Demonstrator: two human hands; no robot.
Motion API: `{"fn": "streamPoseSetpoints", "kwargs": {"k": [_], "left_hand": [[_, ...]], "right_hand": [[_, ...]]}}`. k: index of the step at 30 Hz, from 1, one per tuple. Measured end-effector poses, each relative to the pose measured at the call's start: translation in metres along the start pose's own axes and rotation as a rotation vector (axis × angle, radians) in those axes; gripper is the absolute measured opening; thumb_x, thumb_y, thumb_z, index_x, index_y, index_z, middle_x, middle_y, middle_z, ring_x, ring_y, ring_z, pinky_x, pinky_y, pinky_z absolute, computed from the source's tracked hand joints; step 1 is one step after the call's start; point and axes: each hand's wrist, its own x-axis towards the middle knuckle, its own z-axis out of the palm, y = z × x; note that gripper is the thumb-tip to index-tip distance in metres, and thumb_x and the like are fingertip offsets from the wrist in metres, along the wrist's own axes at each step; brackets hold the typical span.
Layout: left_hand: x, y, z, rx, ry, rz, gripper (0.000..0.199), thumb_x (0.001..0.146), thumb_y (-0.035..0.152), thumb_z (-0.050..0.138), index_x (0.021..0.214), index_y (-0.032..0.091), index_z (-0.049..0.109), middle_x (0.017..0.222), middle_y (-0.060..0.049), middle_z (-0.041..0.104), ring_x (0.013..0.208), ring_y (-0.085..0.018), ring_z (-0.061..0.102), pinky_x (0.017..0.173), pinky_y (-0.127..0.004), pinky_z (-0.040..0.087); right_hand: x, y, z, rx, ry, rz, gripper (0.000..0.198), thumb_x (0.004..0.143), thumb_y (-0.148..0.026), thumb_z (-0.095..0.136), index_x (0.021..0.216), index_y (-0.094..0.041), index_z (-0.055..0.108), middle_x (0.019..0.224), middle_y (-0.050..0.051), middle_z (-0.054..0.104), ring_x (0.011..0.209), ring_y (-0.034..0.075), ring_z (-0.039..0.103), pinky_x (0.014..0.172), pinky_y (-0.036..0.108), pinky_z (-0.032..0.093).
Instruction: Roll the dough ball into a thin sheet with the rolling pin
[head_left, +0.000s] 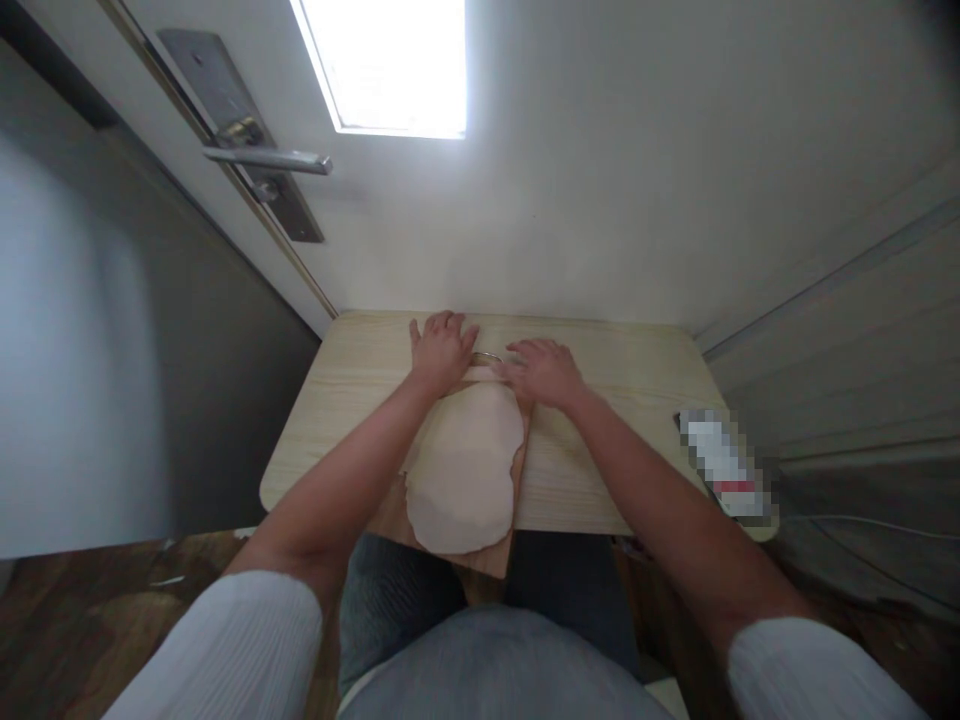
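Note:
A flattened, pale sheet of dough with an uneven edge lies on a brown wooden cutting board. The board's near end juts past the table's front edge, and a thin metal handle shows at its far end. Between my hands, a narrow pale strip runs across the far end of the dough; whether it is rolled dough or a rolling pin I cannot tell. My left hand rests over the strip's left end, fingers spread. At its right end lies my right hand, fingers stretched out and palm down.
The light wood-grain table stands against a white door with a metal lever handle. A blurred-out phone-like object lies at the table's right edge. Cables run along the right side.

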Motion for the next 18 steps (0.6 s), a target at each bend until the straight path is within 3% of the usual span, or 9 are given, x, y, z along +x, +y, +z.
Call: {"fn": "streamPoseSetpoints", "kwargs": {"k": [4, 7, 11, 14, 18], "left_hand": [[-0.054, 0.027, -0.02, -0.048, 0.098, 0.062, 0.044, 0.102, 0.046, 0.042, 0.137, 0.023, 0.053, 0.147, -0.013, 0.054, 0.139, -0.029, 0.045, 0.122, -0.059, 0.019], [-0.127, 0.055, -0.024, -0.042, -0.002, 0.208, 0.054, 0.1, 0.054, 0.043, 0.143, 0.023, 0.048, 0.153, -0.011, 0.05, 0.145, -0.028, 0.039, 0.124, -0.057, 0.016], [-0.202, 0.072, -0.015, -0.002, -0.146, 0.176, 0.077, 0.091, 0.061, 0.055, 0.15, 0.014, 0.04, 0.159, -0.017, 0.04, 0.15, -0.035, 0.03, 0.123, -0.061, 0.018], [-0.225, 0.068, -0.015, 0.014, -0.156, 0.157, 0.069, 0.091, 0.05, 0.057, 0.148, 0.015, 0.043, 0.16, -0.016, 0.039, 0.151, -0.034, 0.028, 0.124, -0.061, 0.016], [-0.237, 0.053, -0.032, 0.012, -0.168, 0.156, 0.06, 0.088, 0.036, 0.061, 0.144, 0.02, 0.049, 0.157, -0.013, 0.045, 0.149, -0.033, 0.032, 0.124, -0.062, 0.016]], "right_hand": [[-0.017, 0.023, 0.0, 0.062, -0.069, -0.153, 0.04, 0.088, -0.05, 0.065, 0.119, -0.025, 0.071, 0.121, 0.007, 0.07, 0.114, 0.026, 0.058, 0.102, 0.039, 0.039], [-0.03, 0.029, 0.006, 0.06, 0.01, -0.121, 0.035, 0.092, -0.044, 0.061, 0.114, -0.02, 0.072, 0.113, 0.009, 0.072, 0.109, 0.026, 0.059, 0.1, 0.038, 0.04], [-0.046, 0.025, 0.011, 0.08, 0.132, -0.036, 0.034, 0.093, -0.04, 0.059, 0.117, -0.018, 0.071, 0.114, 0.01, 0.072, 0.109, 0.027, 0.059, 0.1, 0.038, 0.041], [-0.059, 0.019, 0.01, 0.112, 0.181, 0.065, 0.034, 0.095, -0.038, 0.055, 0.118, -0.017, 0.07, 0.112, 0.011, 0.073, 0.104, 0.026, 0.061, 0.094, 0.037, 0.044], [-0.081, 0.012, 0.006, 0.105, 0.169, 0.121, 0.034, 0.096, -0.041, 0.051, 0.112, -0.018, 0.071, 0.104, 0.011, 0.073, 0.096, 0.025, 0.063, 0.087, 0.036, 0.046]]}}
